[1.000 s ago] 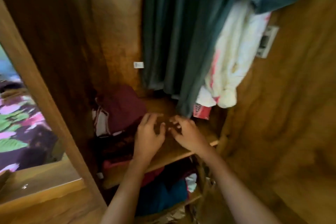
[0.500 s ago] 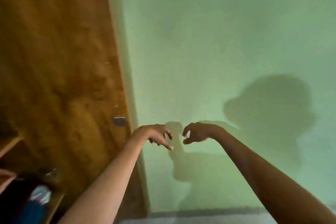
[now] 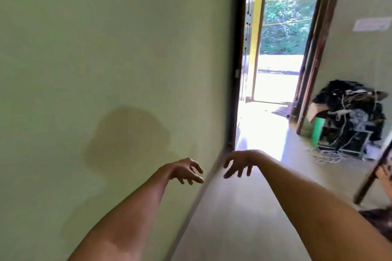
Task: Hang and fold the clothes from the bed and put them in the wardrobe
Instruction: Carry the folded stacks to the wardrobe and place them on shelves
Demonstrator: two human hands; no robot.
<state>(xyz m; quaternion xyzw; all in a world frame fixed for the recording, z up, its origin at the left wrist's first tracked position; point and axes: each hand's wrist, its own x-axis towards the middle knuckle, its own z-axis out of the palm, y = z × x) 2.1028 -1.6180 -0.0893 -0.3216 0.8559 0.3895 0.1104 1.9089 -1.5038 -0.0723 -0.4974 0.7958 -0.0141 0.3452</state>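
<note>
The left hand (image 3: 186, 170) and right hand (image 3: 238, 164) hover empty beside the wall (image 3: 106, 48), fingers loosely spread, probably free to fetch the next garment.

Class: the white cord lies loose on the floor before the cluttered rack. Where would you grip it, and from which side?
Take the white cord by its slack floor loops, pinching from above on the open near side. There it lies flat and free; farther back it joins the tangle on the rack, where a pull would likely snag.
</note>
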